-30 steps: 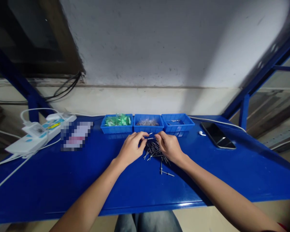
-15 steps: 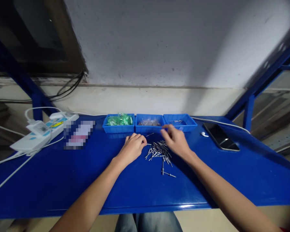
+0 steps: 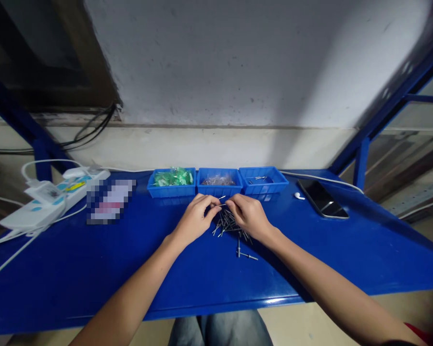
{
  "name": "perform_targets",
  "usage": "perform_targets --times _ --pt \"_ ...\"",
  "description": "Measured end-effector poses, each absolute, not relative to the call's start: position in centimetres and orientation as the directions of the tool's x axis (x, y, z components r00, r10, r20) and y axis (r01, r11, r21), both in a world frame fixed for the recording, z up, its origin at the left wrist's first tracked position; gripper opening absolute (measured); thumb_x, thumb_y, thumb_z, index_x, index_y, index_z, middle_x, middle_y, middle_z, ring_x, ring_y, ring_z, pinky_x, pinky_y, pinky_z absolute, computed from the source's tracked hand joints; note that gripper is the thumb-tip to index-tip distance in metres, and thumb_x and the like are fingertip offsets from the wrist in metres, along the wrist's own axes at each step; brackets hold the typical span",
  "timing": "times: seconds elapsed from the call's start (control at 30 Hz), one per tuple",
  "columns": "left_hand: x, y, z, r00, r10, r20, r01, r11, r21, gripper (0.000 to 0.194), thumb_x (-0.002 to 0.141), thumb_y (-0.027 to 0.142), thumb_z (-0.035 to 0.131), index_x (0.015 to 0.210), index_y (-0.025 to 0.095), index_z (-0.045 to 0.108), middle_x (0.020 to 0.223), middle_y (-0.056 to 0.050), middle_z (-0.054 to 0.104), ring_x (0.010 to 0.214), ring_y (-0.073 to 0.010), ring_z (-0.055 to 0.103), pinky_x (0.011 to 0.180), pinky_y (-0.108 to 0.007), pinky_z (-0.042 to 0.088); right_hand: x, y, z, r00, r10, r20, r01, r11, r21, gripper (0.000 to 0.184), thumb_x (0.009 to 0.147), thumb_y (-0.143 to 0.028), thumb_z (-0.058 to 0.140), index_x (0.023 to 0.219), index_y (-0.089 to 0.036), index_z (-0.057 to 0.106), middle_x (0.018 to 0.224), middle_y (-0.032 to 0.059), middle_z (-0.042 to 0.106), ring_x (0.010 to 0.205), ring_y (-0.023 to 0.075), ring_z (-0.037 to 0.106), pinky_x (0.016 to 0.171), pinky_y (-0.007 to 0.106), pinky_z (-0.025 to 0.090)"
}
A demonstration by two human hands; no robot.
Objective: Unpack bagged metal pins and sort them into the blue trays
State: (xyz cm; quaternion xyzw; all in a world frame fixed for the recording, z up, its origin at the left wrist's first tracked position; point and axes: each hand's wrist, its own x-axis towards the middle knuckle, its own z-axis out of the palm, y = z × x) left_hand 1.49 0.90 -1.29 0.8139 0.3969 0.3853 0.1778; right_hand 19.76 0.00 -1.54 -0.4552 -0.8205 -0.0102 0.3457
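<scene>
My left hand [image 3: 195, 217] is closed, its thumb and fingers pinching one end of a thin metal blind rivet [image 3: 222, 205]. From the other side my right hand [image 3: 251, 216] pinches the rivet's opposite end, so the fingertips of both hands nearly meet. Beneath and beside the right hand lies a pile of silver blind rivets [image 3: 225, 226], partly covered by that hand. Two loose rivets [image 3: 248, 256] rest nearer the table's front edge. Another thin metal piece [image 3: 222, 197] shows just beyond the left fingertips.
Three blue bins stand behind my hands: one with green plastic packets [image 3: 173, 177], one with a clear bag of small parts [image 3: 219, 180], one with a few metal pieces [image 3: 258, 179]. A phone [image 3: 322, 199] and white earbud [image 3: 299, 196] lie right; a power strip [image 3: 50, 202] left.
Half a second ago my right hand was apart, raised near the right bin with loosened fingers. It has come back left and down to meet the left hand at a rivet. The view shifted slightly.
</scene>
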Motion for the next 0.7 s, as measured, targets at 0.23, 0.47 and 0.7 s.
perform_targets --times 0.23,0.47,0.7 --pt "1.2 0.9 -0.7 0.403 0.767 0.499 0.558 -0.638 0.531 0.021 0.091 0.029 0.043 0.083 0.021 0.061 0.085 -0.001 0.066 0.084 -0.0165 0.054 0.078 -0.03 0.041 19.5 -0.6 -1.0 -0.411 0.702 0.582 0.705 0.649 -0.286 0.024 0.092 -0.029 0.04 0.083 -0.017 0.058 0.071 0.003 0.058 0.061 0.012 0.051 0.058 0.024 0.035" --pt "0.1 0.6 -0.1 0.548 0.836 0.02 0.738 -0.495 0.458 0.029 0.075 0.052 0.057 0.081 0.024 0.062 0.068 0.003 0.062 0.058 -0.0134 0.055 0.051 -0.023 0.031 24.5 2.3 -0.1 0.002 0.688 0.725 0.873 0.353 -0.337 0.026 0.089 -0.032 0.041 0.073 -0.018 0.055 0.059 0.0 0.05 0.054 0.0129 0.046 0.055 0.026 0.032" --pt "-0.9 1.1 -0.8 0.577 0.817 0.028 0.726 -0.527 0.442 0.013 0.077 0.025 0.049 0.072 0.023 0.061 0.074 0.001 0.063 0.06 -0.0134 0.055 0.051 -0.024 0.032 27.1 3.8 -1.0 0.164 0.76 0.629 0.878 0.178 -0.444 0.033 0.085 -0.037 0.048 0.109 -0.015 0.053 0.067 0.0022 0.055 0.058 0.0174 0.052 0.057 0.029 0.037"
